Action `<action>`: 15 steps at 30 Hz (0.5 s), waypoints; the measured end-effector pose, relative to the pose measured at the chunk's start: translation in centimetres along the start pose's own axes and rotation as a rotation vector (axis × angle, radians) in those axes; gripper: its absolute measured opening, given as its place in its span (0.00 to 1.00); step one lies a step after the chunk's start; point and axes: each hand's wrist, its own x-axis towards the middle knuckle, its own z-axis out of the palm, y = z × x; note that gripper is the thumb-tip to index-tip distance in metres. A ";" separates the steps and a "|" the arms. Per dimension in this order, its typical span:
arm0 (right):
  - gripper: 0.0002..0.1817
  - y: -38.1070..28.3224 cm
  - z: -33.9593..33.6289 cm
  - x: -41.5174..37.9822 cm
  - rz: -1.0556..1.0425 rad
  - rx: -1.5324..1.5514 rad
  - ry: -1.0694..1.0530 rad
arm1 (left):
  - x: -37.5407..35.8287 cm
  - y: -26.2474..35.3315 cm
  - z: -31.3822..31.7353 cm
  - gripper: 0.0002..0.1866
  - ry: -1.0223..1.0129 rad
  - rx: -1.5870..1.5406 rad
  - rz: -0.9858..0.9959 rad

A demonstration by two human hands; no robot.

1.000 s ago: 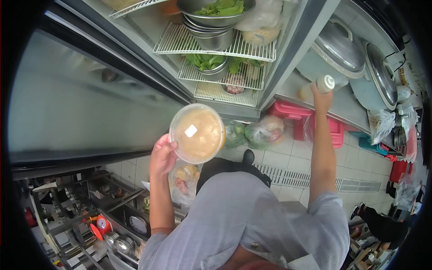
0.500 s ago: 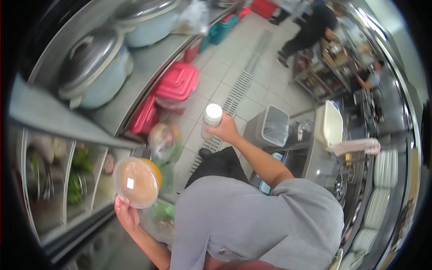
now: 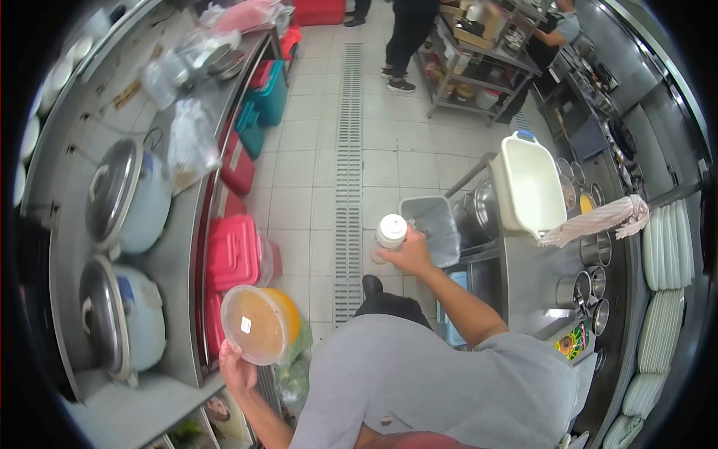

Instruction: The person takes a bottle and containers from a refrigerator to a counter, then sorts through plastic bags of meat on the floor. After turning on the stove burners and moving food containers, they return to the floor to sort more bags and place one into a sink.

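My left hand (image 3: 236, 365) is closed on the lower edge of a round plastic tub (image 3: 256, 329). The tub is tilted, its clear lid facing me with a small white label, and something orange shows inside. Farther right, my right hand (image 3: 413, 254) wraps round a bottle (image 3: 390, 233) with a white cap, held above the tiled floor. What the bottle contains cannot be made out. Under the tub hangs or stands a plastic bag of greens (image 3: 294, 374), partly hidden by it.
Lidded pots (image 3: 142, 322) stand on the steel counter at left, with a red lidded bin (image 3: 233, 251) below. On the right are a grey bin (image 3: 437, 232), a white basin (image 3: 529, 187) and stacked plates (image 3: 666, 247). Ahead, people stand near a shelf cart (image 3: 479, 71).
My view has swung left and up, away from the open fridge shelves and along the aisle. Both hands keep hold of the tub and the bottle.
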 end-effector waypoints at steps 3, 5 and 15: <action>0.35 2.2 -4.7 5.2 0.082 0.010 0.060 | 6.8 -0.1 6.1 0.22 -0.128 0.032 -0.032; 0.35 2.1 -7.5 8.5 0.039 -0.026 0.123 | 11.2 -0.3 9.3 0.22 -0.174 0.055 -0.016; 0.34 6.3 -7.3 24.5 0.139 0.000 0.217 | 34.3 -0.2 19.8 0.19 -0.330 0.126 -0.120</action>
